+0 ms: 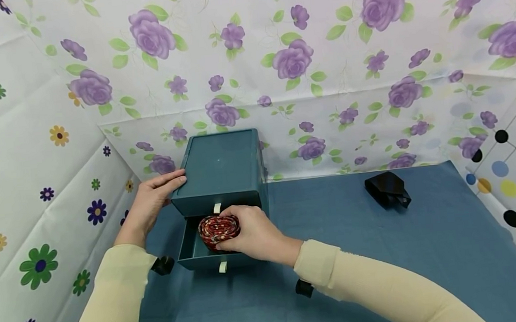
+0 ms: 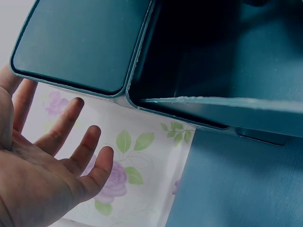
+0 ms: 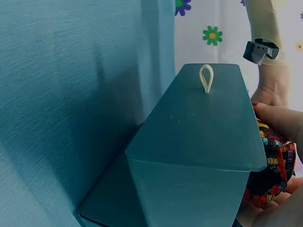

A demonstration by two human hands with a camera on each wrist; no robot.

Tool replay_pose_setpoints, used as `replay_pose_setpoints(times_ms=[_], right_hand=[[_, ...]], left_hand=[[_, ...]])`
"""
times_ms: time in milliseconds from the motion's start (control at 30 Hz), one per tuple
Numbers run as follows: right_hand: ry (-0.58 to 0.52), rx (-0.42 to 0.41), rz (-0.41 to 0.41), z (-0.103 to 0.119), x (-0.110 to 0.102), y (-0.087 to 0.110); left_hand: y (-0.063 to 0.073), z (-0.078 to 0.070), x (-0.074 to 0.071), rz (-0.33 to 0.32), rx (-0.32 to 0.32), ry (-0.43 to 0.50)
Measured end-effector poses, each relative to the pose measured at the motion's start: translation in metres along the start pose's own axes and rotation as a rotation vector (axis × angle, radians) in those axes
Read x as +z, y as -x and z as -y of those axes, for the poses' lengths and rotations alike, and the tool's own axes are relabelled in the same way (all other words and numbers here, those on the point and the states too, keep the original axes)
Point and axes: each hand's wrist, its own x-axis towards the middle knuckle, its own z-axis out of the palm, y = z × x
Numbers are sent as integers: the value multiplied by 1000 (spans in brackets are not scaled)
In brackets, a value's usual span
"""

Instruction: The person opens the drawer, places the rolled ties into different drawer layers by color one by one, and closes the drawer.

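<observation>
A small teal two-drawer cabinet [image 1: 221, 161] stands on the table with its lower drawer [image 1: 202, 263] pulled out. My right hand [image 1: 257, 232] holds a rolled-up red patterned cloth [image 1: 213, 229] over that drawer, thumb and fingers around the roll's right side. In the right wrist view the colourful cloth [image 3: 273, 161] shows partly behind the drawer front [image 3: 199, 123], which has a cream loop pull [image 3: 206, 78]. At the cabinet's upper left side rests my left hand [image 1: 149, 206], its fingertips at the top edge. The left wrist view shows its fingers [image 2: 61, 127] extended and spread.
A black folded cloth [image 1: 387, 190] lies on the blue table cover [image 1: 338, 236] to the right. Behind the cabinet rises a wall sheet with purple flowers [image 1: 293, 61]. The upper drawer, with its cream pull [image 1: 217, 208], is closed.
</observation>
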Motion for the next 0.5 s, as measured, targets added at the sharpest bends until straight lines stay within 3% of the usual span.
replay_pose_setpoints(times_ms=[500], right_hand=[[-12, 117, 50, -5, 7, -8]], left_hand=[[0, -1, 0, -5, -12, 7]])
